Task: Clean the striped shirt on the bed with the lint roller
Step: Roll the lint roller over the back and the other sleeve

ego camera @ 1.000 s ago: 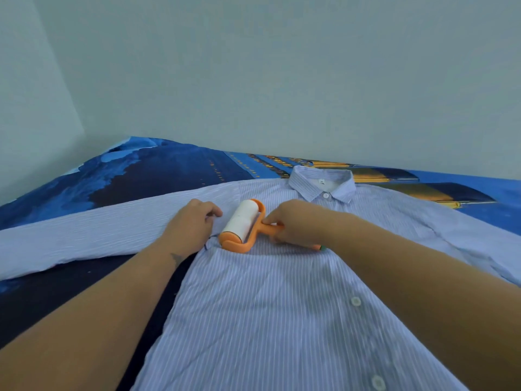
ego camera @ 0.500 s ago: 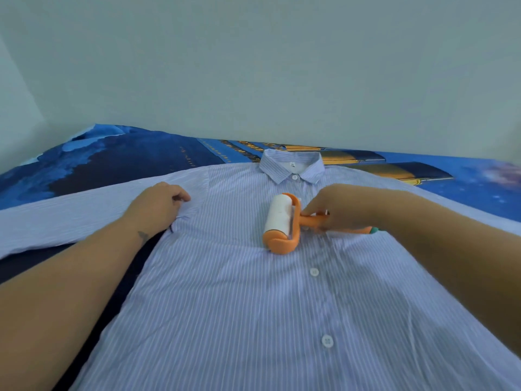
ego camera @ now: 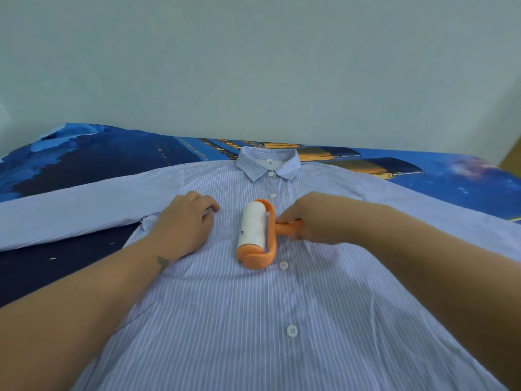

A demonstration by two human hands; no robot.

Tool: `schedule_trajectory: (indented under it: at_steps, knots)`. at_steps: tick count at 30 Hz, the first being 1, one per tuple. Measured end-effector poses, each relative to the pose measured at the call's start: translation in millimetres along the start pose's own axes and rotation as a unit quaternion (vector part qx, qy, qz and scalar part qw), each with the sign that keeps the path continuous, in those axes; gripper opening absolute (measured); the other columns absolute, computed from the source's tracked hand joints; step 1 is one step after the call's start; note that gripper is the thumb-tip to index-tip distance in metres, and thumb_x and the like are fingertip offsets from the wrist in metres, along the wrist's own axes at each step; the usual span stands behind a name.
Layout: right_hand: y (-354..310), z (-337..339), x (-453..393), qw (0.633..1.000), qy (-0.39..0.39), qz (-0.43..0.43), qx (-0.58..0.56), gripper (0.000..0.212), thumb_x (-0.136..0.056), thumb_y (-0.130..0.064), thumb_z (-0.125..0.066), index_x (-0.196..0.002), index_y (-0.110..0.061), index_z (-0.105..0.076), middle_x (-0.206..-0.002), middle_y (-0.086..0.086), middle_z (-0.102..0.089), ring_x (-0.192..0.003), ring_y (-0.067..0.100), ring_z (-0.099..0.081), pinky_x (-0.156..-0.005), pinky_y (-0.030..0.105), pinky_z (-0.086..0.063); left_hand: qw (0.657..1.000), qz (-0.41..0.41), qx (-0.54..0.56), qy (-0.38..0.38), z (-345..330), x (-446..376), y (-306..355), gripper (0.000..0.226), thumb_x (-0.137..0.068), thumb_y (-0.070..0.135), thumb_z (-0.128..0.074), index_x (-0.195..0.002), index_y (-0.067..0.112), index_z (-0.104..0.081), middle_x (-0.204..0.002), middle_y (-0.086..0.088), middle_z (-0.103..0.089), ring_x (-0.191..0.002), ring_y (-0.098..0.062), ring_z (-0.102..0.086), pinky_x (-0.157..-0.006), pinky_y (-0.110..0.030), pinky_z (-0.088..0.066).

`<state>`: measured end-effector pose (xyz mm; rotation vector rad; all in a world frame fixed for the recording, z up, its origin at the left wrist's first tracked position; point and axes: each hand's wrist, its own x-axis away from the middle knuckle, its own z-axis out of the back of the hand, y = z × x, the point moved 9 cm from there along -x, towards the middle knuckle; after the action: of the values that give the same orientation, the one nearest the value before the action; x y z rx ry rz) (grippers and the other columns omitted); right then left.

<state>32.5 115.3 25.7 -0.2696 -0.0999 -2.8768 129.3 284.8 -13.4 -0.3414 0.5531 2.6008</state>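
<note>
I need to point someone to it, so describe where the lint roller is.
A striped shirt lies flat on the bed. On its chest, below the collar, sits the lint roller, held by the right hand. It is the only orange and white thing there.

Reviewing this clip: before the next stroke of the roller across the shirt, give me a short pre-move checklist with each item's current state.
1. Right hand grips the lint roller by its orange handle: ok.
2. White roll lies on the striped shirt, left of the button row: ok.
3. Left hand rests flat on the fabric, holding it down: ok.
4. Left hand apart from the roller, though a leftward stroke would soon meet it: ok.
5. Shirt spread flat on the bed, collar buttoned: ok.
6. Sticky sheet still fresh enough: cannot tell.
</note>
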Motion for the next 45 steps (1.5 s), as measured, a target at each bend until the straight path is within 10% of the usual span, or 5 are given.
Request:
schedule_trajectory:
  at_steps: [21,25,36,45]
  knots:
    - [79,-18,78,0.995,-0.031,-0.089,-0.026,0.029,-0.091,-0.022,-0.055,-0.118,-0.032,-0.063,-0.072,-0.015,-0.045,-0.074,0.01,-0.044,-0.057,0.016,-0.026,0.999,0.04,-0.012,-0.027,0,-5,-7,0.019,-0.091,0.021,-0.049,-0.101,0.028,-0.064,-0.113,-0.003,-0.058,-0.104,-0.028,-0.052,-0.09,-0.046,-0.048]
    - [118,-12,101,0.991,-0.058,-0.124,-0.005,0.034,-0.091,-0.023,-0.057,-0.121,-0.039,-0.06,-0.096,-0.014,-0.06,-0.083,0.008,-0.05,-0.072,0.021,-0.037,0.997,0.054,-0.033,-0.046,2,-18,-1,0.016,-0.088,0.021,-0.052,-0.094,0.029,-0.065,-0.107,-0.002,-0.059,-0.097,-0.025,-0.055,-0.088,-0.042,-0.048]
    - [207,-3,52,0.939,0.154,-0.261,-0.164,0.041,-0.094,-0.018,-0.053,-0.134,-0.025,-0.046,-0.124,0.003,-0.062,-0.097,0.021,-0.057,-0.081,0.029,-0.044,0.982,-0.116,0.147,-0.021,-33,-75,155,0.02,-0.092,0.027,-0.055,-0.111,0.028,-0.061,-0.105,0.01,-0.055,-0.094,-0.006,-0.053,-0.077,-0.022,-0.038]
    - [307,-2,41,0.886,0.263,-0.34,-0.175,0.023,-0.089,-0.013,-0.05,-0.109,-0.023,-0.055,-0.097,0.003,-0.063,-0.084,0.024,-0.059,-0.075,0.043,-0.054,0.949,-0.132,0.279,-0.058,-90,-128,263,0.041,-0.089,0.021,-0.057,-0.128,0.03,-0.048,-0.129,0.008,-0.05,-0.107,-0.007,-0.054,-0.083,-0.025,-0.043]
